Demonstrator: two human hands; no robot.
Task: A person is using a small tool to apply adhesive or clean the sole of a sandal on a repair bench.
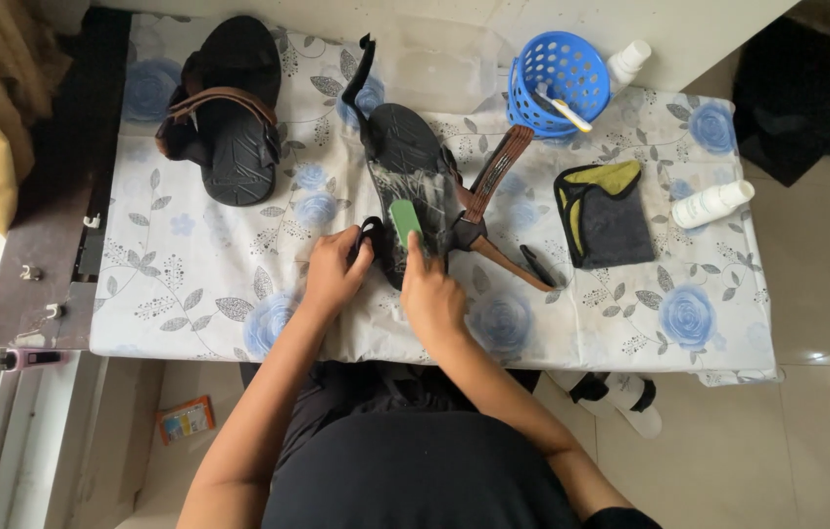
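On a floral-printed tablecloth [189, 274], the left hand [333, 274] pinches a black strap of the ridged rubber sandal [413, 167] lying mid-table; the right hand [431, 299] grips a small green brush [404, 221] against its sole.

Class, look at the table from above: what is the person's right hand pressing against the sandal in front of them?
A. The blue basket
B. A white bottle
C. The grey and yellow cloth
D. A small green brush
D: the right hand holds a small green brush against the sole of the sandal, while the left hand steadies its heel end; the blue basket and the cloth lie untouched.
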